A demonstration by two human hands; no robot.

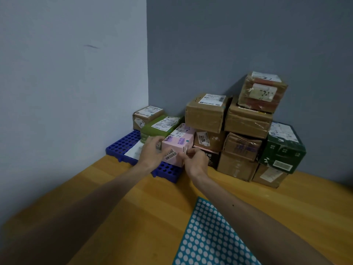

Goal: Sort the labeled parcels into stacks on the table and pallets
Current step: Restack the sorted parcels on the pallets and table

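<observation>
While the left hand [150,152] and right hand [195,160] grip the pink box [178,143] at the blue pallet's [122,144] right edge, beside the green parcel [155,127], letting go early could tip it off, imo.

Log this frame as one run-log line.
left hand: holds pink box | right hand: holds pink box | where: over blue pallet, beside green box | set down: cannot tell

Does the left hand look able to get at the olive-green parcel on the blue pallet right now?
Likely yes, once freed: the left hand grips the pink box, but the olive-green parcel sits just beyond it on the blue pallet, with nothing between them.
</observation>
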